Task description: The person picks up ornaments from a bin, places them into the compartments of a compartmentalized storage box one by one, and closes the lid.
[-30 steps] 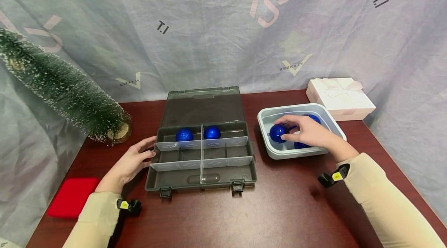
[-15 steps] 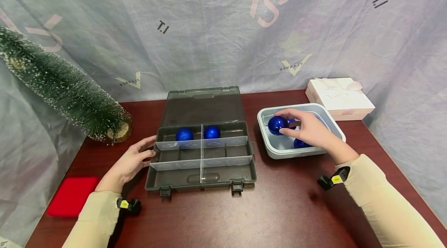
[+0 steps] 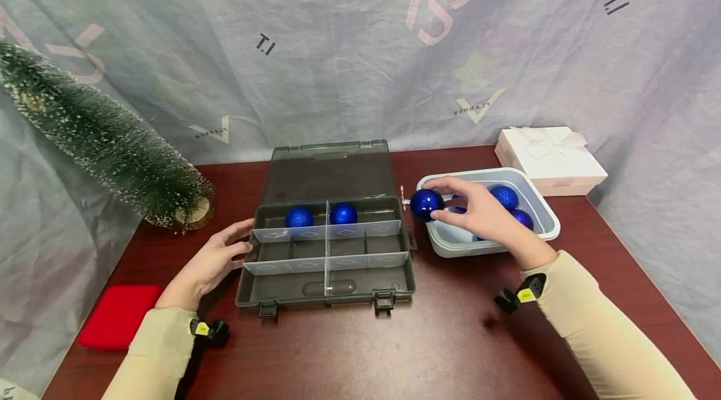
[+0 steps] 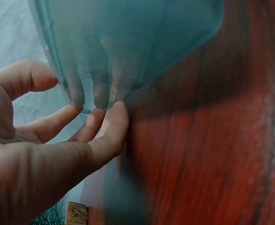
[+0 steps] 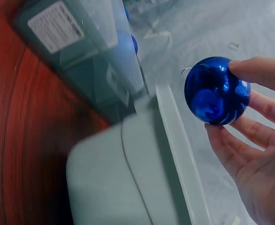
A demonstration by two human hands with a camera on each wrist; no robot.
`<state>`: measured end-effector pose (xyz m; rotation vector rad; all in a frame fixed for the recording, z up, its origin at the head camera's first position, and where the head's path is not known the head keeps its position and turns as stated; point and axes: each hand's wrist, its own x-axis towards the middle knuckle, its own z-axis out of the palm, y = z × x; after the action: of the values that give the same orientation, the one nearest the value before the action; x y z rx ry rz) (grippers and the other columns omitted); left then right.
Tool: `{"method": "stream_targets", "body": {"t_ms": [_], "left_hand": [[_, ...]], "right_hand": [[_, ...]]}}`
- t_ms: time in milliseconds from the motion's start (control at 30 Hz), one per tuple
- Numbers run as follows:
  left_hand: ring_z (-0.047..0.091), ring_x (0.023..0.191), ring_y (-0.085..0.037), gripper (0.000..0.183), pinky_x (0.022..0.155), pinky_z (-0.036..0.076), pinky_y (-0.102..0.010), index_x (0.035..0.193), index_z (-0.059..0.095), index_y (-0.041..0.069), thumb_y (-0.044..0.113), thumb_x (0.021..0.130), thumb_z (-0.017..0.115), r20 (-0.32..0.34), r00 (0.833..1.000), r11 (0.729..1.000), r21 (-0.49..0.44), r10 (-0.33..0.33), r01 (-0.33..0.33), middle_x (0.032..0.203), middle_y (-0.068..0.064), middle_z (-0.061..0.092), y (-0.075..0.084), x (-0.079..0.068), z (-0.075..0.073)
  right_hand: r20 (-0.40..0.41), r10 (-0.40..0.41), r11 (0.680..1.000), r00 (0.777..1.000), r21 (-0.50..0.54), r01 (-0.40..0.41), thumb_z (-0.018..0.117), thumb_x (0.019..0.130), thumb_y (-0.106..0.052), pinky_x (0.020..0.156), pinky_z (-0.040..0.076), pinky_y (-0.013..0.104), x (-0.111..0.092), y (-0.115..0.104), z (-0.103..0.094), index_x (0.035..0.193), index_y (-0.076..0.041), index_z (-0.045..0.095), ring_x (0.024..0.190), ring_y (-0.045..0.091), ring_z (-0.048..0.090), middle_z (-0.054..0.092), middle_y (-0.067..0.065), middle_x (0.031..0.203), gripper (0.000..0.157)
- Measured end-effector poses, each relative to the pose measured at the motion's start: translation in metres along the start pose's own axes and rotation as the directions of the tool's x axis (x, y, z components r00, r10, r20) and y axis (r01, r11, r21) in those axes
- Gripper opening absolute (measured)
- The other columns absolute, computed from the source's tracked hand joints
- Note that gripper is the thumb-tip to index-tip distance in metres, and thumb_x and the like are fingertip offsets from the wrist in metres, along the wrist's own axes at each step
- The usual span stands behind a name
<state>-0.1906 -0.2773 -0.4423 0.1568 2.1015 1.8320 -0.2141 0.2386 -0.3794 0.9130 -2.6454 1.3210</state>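
My right hand point(image 3: 475, 209) pinches a shiny blue Christmas bauble point(image 3: 426, 205) between thumb and fingers, above the left rim of the pale grey basin point(image 3: 549, 212). In the right wrist view the bauble point(image 5: 217, 91) shows a small wire loop at its left. More blue baubles lie in the basin, one glittery bauble point(image 3: 504, 198) among them. My left hand point(image 3: 211, 265) rests its fingertips against the left side of the open divided box point(image 3: 327, 303). Two back compartments hold a glittery bauble point(image 3: 299, 217) and a matte bauble point(image 3: 343, 214).
A small snowy artificial tree point(image 3: 107, 137) leans at the left, near a red case point(image 3: 120, 317). Behind the basin sits a white gift box point(image 3: 554, 156) with a bow. The box's lid point(image 3: 329, 174) stands raised toward the cloth backdrop.
My right hand has lifted the shiny bauble and carried it left, from inside the basin to over its rim. My left hand has stayed at the box.
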Motion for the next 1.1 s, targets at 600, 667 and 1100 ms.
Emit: {"method": "stream_targets", "body": {"t_ms": [600, 667, 1100], "left_hand": [[0.046, 0.12, -0.02, 0.063, 0.1, 0.039, -0.051, 0.16, 0.022, -0.003, 0.003, 0.102, 0.048, -0.001, 1.0, 1.0, -0.009, 0.005, -0.005, 0.158, -0.026, 0.023, -0.002, 0.0, 0.0], [0.046, 0.121, -0.021, 0.063, 0.1, 0.038, -0.051, 0.16, 0.022, -0.003, 0.003, 0.102, 0.048, -0.003, 1.0, 1.0, -0.01, 0.002, -0.002, 0.158, -0.026, 0.024, -0.002, 0.0, -0.001], [0.04, 0.127, -0.032, 0.064, 0.103, 0.033, -0.058, 0.16, 0.021, -0.003, 0.002, 0.102, 0.048, 0.001, 1.0, 1.0, -0.017, -0.009, 0.009, 0.159, -0.026, 0.021, 0.0, -0.001, 0.0]], "right_hand": [[0.098, -0.127, 0.984, 0.987, 0.135, 0.114, 0.079, 0.09, -0.01, 0.078, 0.054, 0.045, 0.033, -0.036, 0.053, 0.135, -0.01, 0.063, 0.102, 0.023, 0.066, 0.069, 0.001, 0.12, 0.048], [0.101, -0.139, 0.981, 0.985, 0.15, 0.123, 0.08, 0.09, -0.009, 0.08, 0.055, 0.042, 0.037, -0.04, 0.059, 0.134, -0.008, 0.064, 0.105, 0.022, 0.065, 0.068, 0.001, 0.122, 0.047], [0.141, -0.233, 0.955, 0.962, 0.22, 0.199, 0.08, 0.088, -0.006, 0.093, 0.053, 0.034, 0.059, -0.07, 0.092, 0.131, -0.01, 0.066, 0.117, 0.016, 0.061, 0.065, 0.002, 0.129, 0.045]]}}
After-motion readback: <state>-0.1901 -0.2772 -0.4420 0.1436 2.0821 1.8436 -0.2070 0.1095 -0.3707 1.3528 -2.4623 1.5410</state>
